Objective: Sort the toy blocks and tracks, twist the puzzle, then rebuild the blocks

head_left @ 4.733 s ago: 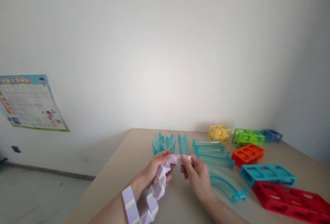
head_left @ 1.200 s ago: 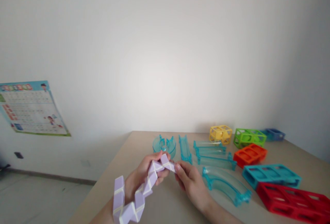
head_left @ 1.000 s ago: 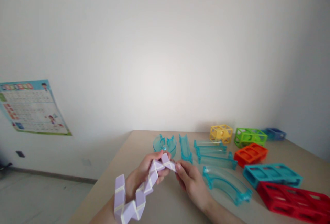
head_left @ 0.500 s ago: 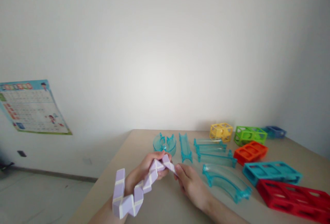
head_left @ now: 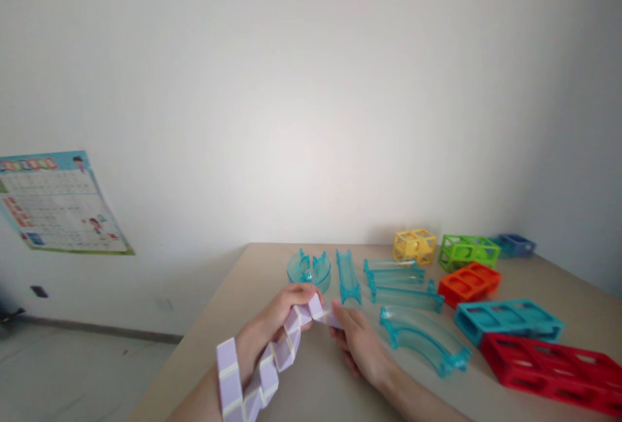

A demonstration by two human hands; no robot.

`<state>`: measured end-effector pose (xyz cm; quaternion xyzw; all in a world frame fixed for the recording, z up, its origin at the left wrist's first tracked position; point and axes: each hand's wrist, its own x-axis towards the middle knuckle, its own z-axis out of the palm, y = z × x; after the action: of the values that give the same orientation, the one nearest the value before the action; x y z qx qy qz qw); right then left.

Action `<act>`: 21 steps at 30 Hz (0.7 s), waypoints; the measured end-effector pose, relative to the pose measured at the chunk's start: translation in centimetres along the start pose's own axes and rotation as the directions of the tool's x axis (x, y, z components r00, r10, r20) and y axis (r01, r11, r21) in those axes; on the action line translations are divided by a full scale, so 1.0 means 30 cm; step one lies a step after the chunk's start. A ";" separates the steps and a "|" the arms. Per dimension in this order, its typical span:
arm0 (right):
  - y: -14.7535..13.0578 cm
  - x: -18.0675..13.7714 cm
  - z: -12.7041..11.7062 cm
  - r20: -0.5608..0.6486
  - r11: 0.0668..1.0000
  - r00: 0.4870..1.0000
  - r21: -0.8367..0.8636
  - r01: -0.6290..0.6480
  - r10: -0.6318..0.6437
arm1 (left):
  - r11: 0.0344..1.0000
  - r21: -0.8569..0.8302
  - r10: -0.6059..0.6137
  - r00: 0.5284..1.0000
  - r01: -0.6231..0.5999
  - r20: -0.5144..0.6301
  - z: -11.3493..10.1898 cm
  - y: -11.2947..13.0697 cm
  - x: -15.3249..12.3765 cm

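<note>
A lilac and white snake puzzle of linked wedges runs between my two hands above the table. Around its upper part, my left hand is closed, fingers partly hidden behind the wedges. At the right end, my right hand pinches the last wedges between thumb and fingers. The chain's long zigzag tail hangs down past my left wrist, its free end bent upward over the forearm. Just beyond my left hand stands a clear teal round dish.
Right of my hands lie clear teal tracks: a straight one, several crosswise and a curved one. Farther right are yellow, green, orange, teal and red block frames. A wall rises behind the table.
The puzzle's wedges have turned: the right end now points more sideways, and the hanging tail has swung lower. My right hand has shifted slightly right, still pinching the end.
</note>
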<state>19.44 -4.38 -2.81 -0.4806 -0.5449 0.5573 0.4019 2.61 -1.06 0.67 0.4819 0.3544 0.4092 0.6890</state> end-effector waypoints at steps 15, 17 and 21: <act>-0.030 -0.035 0.008 0.208 0.980 0.967 -0.104 0.171 -0.147 | 0.837 -0.083 0.382 0.687 -0.541 -0.618 -0.026 0.030 0.038; -0.043 -0.043 0.006 0.223 0.975 0.961 -0.117 0.191 -0.161 | 0.824 -0.081 0.396 0.673 -0.560 -0.625 -0.026 0.032 0.034; -0.065 -0.054 0.006 0.220 0.969 0.957 -0.114 0.218 -0.189 | 0.817 -0.108 0.394 0.686 -0.566 -0.612 -0.026 0.030 0.033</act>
<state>19.48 -5.82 -0.71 -0.3874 -0.6675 0.5212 0.3642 2.13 0.30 1.22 0.3098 0.3371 0.7472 0.4818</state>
